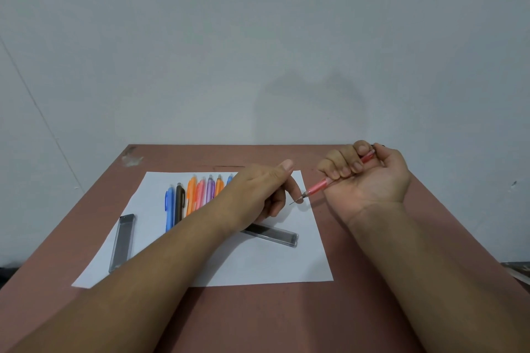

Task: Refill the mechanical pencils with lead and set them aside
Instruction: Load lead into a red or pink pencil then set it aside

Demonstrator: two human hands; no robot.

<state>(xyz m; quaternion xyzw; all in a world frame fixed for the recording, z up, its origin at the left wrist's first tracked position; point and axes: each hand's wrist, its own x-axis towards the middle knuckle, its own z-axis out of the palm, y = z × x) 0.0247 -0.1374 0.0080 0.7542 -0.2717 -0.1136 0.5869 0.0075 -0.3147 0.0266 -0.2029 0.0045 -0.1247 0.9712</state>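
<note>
Currently: red pencil (329,180) gripped in right hand (370,172), left hand (263,195) pinching lead at its tip; refill step under way, next needing gentle inward feed.

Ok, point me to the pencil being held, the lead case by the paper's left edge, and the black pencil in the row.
red pencil (318,186): head view, on its pink grip section.
left lead case (122,241): head view, middle of the case.
black pencil (179,203): head view, mid-barrel.
</note>
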